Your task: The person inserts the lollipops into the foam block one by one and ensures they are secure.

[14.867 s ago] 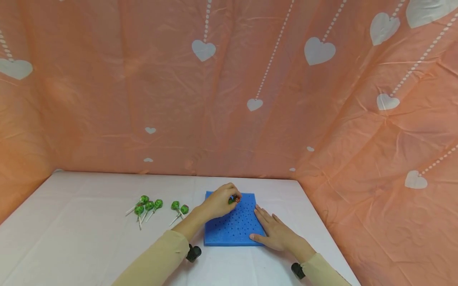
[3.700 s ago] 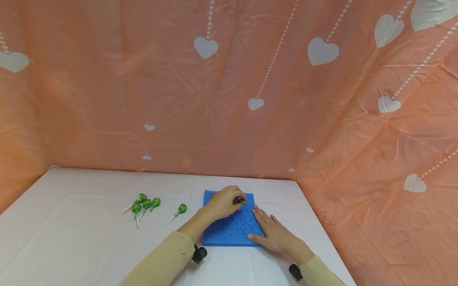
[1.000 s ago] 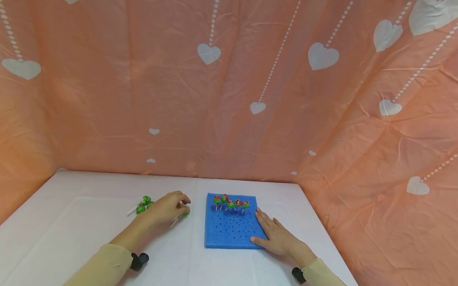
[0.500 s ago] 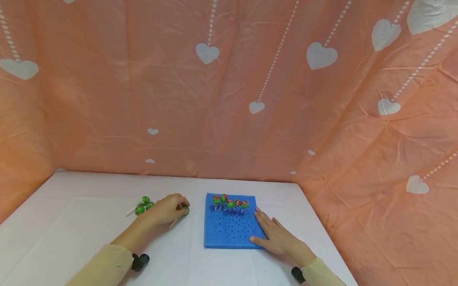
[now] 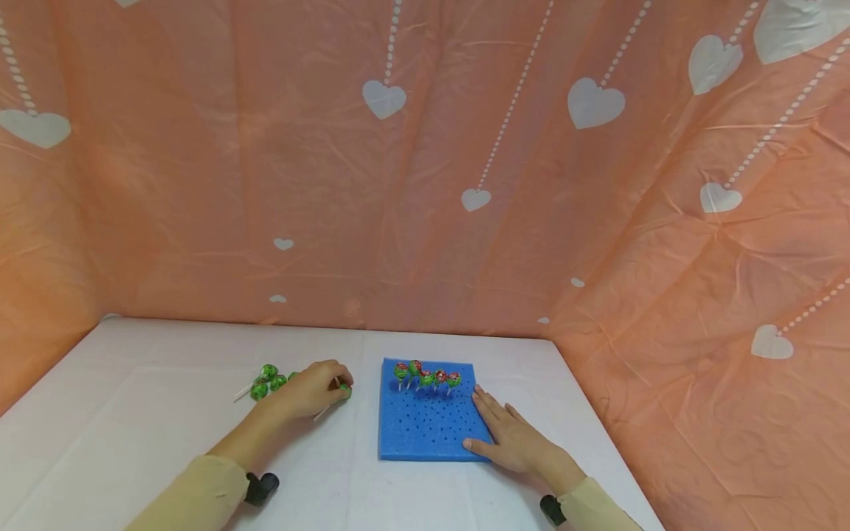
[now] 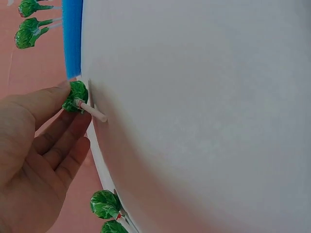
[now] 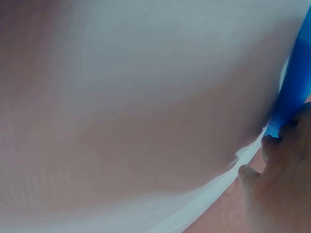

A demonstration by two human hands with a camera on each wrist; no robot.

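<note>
A blue foam board [image 5: 428, 428] dotted with holes lies on the white table [image 5: 133, 442]. Several green lollipops [image 5: 428, 377] stand in its far row; they also show in the left wrist view as standing lollipops [image 6: 26, 22] beside the board [image 6: 73, 39]. My left hand [image 5: 335, 387] is left of the board, fingers curled over a lone green lollipop [image 5: 345, 390]. Up close, the thumb and fingers of that hand [image 6: 68, 109] pinch the lollipop's head [image 6: 76, 94], its white stick pointing away. My right hand [image 5: 481, 420] lies flat on the board's right edge, where its fingertips [image 7: 272, 145] touch the foam [image 7: 296, 87].
A small cluster of loose lollipops [image 5: 265, 380] lies on the table left of my left hand, also visible as lollipops [image 6: 104, 204] in the left wrist view. An orange curtain with white hearts [image 5: 425, 184] closes the back and right sides.
Since 3.7 s ago my left hand left the board, where one more lollipop stands, and went left to the lone lollipop. Over the last second it has settled its fingers on it. The right hand stayed put.
</note>
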